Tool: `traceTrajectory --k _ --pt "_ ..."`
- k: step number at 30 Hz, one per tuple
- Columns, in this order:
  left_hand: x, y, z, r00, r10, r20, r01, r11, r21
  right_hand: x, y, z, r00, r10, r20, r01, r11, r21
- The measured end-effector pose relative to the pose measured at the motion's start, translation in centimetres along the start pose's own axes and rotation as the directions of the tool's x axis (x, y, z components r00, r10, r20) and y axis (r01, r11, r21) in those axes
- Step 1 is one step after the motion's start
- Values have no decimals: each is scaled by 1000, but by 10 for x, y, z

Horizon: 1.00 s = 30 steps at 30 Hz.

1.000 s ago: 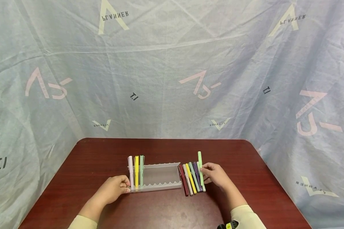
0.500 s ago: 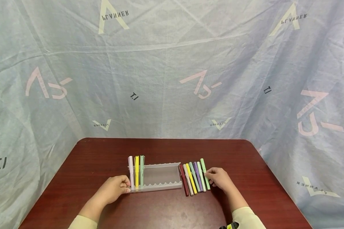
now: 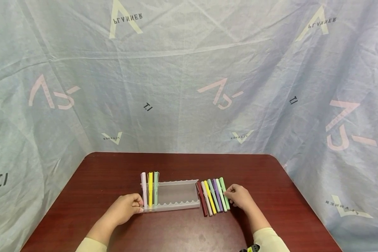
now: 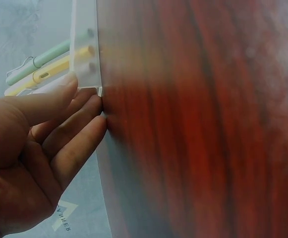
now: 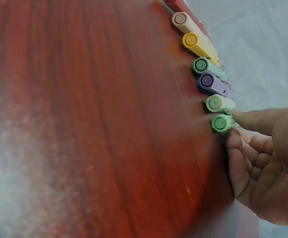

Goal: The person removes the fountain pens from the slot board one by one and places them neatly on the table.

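My left hand (image 3: pixel 127 209) grips the near left corner of a clear pen tray (image 3: pixel 177 204) with notched edges. In the left wrist view the thumb lies over the tray's end and the fingers curl below. A lilac pen (image 3: pixel 144 187), a yellow pen (image 3: pixel 150 190) and a sage green pen (image 3: pixel 155 190) stand side by side in the tray's left notches. My right hand (image 3: pixel 240 196) pinches a bright green pen (image 5: pixel 219 123) between thumb and index finger. That pen lies on the table at the right end of a row, close beside a pale green pen (image 5: pixel 214 103).
The row right of the tray also has a dark red pen (image 3: pixel 203 201), a beige pen (image 3: pixel 207 199), another yellow pen (image 3: pixel 210 199), a grey-green pen (image 3: pixel 214 196) and a purple pen (image 5: pixel 207 80). A printed cloth (image 3: pixel 176 105) hangs behind the dark red table (image 3: pixel 176 231).
The bright green pen came down from above the row to its right end, then slid left against the pale green pen. The left hand and tray stayed in place.
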<state>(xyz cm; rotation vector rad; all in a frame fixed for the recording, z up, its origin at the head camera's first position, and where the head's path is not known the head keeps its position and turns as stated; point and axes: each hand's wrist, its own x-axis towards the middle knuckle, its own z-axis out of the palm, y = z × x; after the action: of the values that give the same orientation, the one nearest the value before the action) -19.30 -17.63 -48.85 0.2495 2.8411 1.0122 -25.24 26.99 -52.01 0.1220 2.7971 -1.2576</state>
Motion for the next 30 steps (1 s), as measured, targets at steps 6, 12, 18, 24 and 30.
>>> traceTrajectory --k 6,12,18,24,30 --pt "0 1 0 1000 7 -5 -6 1000 7 0 -2 -1 1000 8 15 -7 1000 -10" --pt "1 0 1 1000 4 -12 -4 1000 21 0 -3 -1 1000 7 22 -6 999 -34" --pt "1 -1 1 1000 7 -11 -7 1000 22 1 -3 0 1000 -1 11 1 1000 -27" --pt "1 0 0 1000 9 -6 -9 1000 17 0 0 0 1000 -12 15 12 999 -33" --pt "0 0 0 1000 5 -8 -5 1000 16 0 2 1 1000 -16 8 16 999 -38"
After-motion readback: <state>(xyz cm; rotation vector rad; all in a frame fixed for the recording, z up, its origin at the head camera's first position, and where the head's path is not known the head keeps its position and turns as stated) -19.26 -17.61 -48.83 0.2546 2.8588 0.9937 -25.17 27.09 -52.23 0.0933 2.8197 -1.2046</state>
